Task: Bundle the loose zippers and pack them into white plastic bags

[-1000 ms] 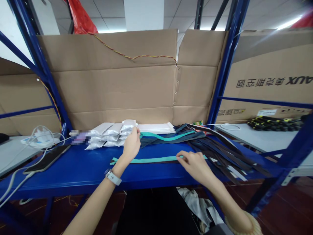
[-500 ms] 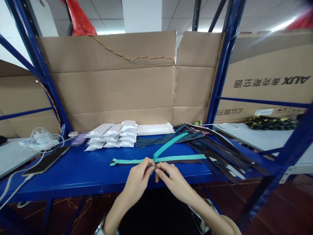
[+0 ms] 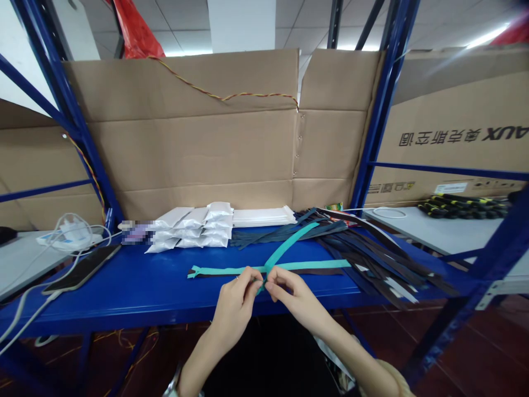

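Note:
A long zipper with teal tape and a dark brown edge lies across the front of the blue shelf, its closed end pointing left. My left hand and my right hand meet at its middle, pinching the teal tape between their fingertips. A second teal length rises from that pinch to the back right, over dark zippers. The fingers hide the exact point where the teal lengths join.
A heap of dark zipper strips covers the shelf's right side. White packets stand at the back left. A phone and a white charger with cables lie left. Cardboard sheets line the back; black-and-yellow tools lie right.
Since a second ago, both hands have come together at the zipper's middle and taken hold of it. The teal length now rises diagonally instead of lying along the dark strips.

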Motion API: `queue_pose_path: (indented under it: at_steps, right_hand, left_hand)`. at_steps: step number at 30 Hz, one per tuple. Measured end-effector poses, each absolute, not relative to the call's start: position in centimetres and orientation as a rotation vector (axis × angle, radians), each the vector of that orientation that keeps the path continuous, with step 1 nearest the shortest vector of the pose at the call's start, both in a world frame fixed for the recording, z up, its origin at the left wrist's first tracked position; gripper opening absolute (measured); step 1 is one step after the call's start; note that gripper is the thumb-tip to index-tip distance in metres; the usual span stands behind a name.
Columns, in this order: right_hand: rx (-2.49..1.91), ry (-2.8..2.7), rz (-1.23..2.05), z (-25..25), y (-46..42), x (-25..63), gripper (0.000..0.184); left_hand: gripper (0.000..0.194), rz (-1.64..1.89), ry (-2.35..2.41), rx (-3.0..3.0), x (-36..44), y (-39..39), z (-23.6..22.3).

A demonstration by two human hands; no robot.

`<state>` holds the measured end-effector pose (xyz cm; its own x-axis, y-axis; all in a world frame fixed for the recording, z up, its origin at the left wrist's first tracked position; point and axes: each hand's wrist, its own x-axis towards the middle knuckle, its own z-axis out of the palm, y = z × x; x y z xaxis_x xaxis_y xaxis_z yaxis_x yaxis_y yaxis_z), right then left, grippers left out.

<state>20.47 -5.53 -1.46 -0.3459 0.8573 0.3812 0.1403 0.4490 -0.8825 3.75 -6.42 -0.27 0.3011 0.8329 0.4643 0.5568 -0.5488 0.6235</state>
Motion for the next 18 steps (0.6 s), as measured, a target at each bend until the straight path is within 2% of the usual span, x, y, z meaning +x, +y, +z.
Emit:
queue_pose_path:
  at_steps: [3,11,18]
  right_hand:
    - [-1.015,-1.95,0.672,-1.3,-5.8,20.6,0.024]
    - [-1.074,-2.057,0.296,-0.4,-5.7,21.5,0.027]
    - [-1.239,-1.959,0.018,-0.6,-3.7,24.7,0.028]
  left_hand:
    - [0.013,1.113,1.256,2.249,3.8,-6.5,-0.4]
    - [0.013,1.284,1.355,2.149,2.6,-6.0,0.1]
    - [0.015,1.494,1.522,2.024,-1.9,-3.7,1.1]
